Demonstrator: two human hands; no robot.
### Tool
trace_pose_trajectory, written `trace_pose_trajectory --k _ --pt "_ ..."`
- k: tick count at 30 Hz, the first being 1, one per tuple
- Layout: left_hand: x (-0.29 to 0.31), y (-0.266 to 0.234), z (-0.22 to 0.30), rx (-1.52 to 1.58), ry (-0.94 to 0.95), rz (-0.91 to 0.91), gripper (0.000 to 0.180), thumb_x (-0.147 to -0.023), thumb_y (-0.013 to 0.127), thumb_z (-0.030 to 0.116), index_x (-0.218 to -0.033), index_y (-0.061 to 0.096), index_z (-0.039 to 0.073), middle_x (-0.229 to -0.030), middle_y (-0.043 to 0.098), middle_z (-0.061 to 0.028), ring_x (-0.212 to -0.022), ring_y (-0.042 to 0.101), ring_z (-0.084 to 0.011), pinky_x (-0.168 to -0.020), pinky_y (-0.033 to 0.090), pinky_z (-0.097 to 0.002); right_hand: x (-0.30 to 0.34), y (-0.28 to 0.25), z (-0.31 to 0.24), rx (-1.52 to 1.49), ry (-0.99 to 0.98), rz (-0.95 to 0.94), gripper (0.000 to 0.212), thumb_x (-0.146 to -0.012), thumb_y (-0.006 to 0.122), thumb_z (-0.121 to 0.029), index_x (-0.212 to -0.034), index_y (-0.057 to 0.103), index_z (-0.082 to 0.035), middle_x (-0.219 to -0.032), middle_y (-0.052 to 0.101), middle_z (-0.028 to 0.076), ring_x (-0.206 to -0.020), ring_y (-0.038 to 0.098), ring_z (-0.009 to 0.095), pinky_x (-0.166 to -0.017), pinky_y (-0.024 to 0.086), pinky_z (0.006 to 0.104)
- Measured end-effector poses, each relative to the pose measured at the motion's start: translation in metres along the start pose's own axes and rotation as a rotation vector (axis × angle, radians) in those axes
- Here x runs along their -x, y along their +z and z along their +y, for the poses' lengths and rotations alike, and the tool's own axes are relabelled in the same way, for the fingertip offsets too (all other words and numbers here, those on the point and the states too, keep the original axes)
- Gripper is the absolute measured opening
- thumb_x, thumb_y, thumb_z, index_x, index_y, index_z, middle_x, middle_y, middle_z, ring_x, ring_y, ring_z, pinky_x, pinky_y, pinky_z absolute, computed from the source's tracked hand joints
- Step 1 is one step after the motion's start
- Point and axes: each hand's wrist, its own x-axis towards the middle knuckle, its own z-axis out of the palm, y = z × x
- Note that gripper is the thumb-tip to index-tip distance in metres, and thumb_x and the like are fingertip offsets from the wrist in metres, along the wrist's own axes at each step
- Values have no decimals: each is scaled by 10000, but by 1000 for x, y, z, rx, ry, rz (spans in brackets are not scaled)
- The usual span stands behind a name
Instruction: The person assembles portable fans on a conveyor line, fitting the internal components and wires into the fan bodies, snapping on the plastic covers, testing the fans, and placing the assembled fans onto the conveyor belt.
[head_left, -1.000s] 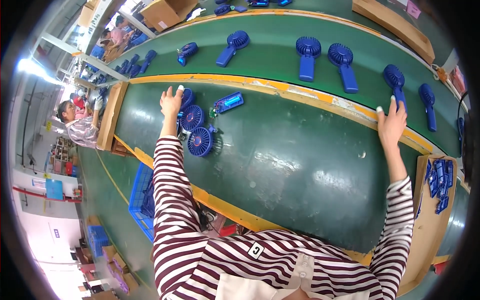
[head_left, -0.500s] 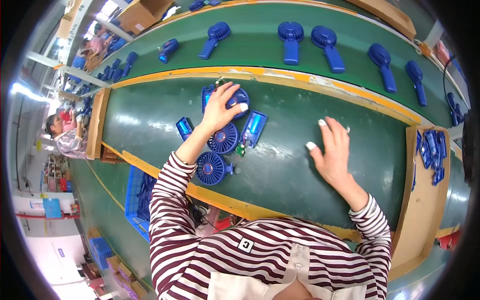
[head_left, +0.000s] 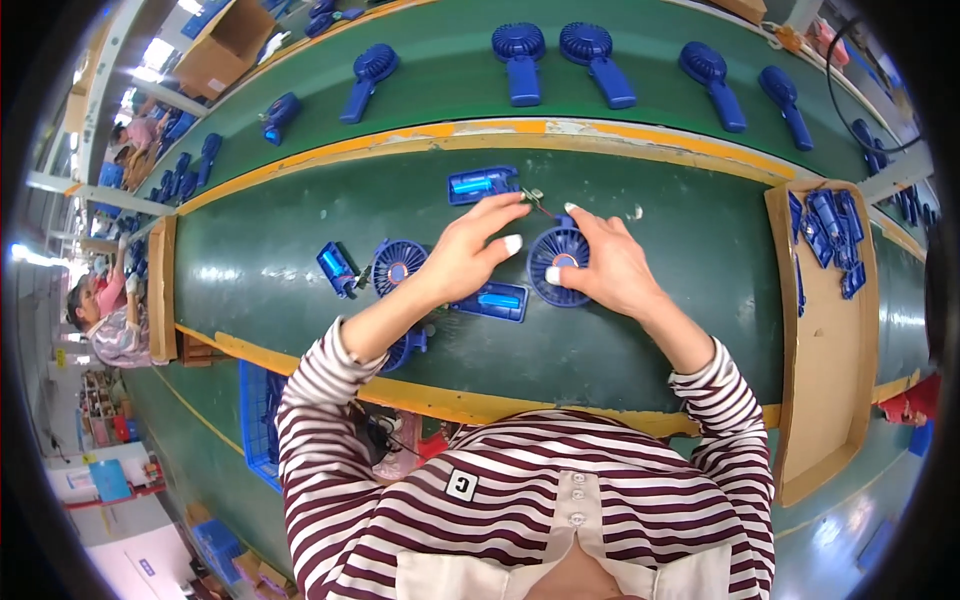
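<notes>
My right hand (head_left: 612, 262) grips a round blue fan head (head_left: 546, 272), its thumb on the grille and a finger by the fan's neck. Thin wires run from that neck to a small circuit board (head_left: 536, 194). Close to the wires is my left hand (head_left: 468, 252), its thumb and fingers apart with nothing visible between them. Beyond it lies an open blue handle shell (head_left: 480, 186) with a bright blue cell inside. Another such shell (head_left: 498, 302) lies below the left fingers. A second fan head (head_left: 398, 266) rests beside my left wrist, and a third (head_left: 402, 350) is partly covered by my forearm.
A smaller blue shell (head_left: 338, 268) lies at the left on the green bench. Several assembled handheld fans (head_left: 520, 70) lie on the green belt beyond the yellow rail (head_left: 540, 132). At the right, a cardboard tray (head_left: 825, 380) holds blue shell parts. A co-worker (head_left: 105, 310) sits far left.
The fan head under my left hand has moved right and nearer, and my right hand has come in to hold it. One handle shell now lies turned sideways. The whole view has shifted.
</notes>
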Motion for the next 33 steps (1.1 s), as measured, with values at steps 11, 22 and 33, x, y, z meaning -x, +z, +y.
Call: trace_pose_trajectory --k 11,22,33 --pt "-22 6 22 -316 54 -28 395 -740 622 128 -1111 542 19 -1106 553 -144 -997 534 -315 -829 444 -367 72 -71 51 224 -128 74 734 -636 687 -213 -1266 375 -1 -1166 475 205 -1095 436 351 -931 352 411" --pt "-60 52 24 -504 -173 -187 332 -697 661 202 -935 578 -14 -941 583 -196 -874 558 -363 -775 448 -419 109 -43 33 32 187 106 888 -574 732 -121 -1329 274 -24 -989 458 169 -836 542 329 -763 456 342" --pt "13 92 53 1026 -748 -189 281 -780 622 107 -1025 557 -14 -807 631 -106 -695 619 -174 -640 514 -281 97 -88 89 -1018 176 542 472 -671 698 -38 -1108 528 20 -969 592 68 -898 568 139 -829 460 266"
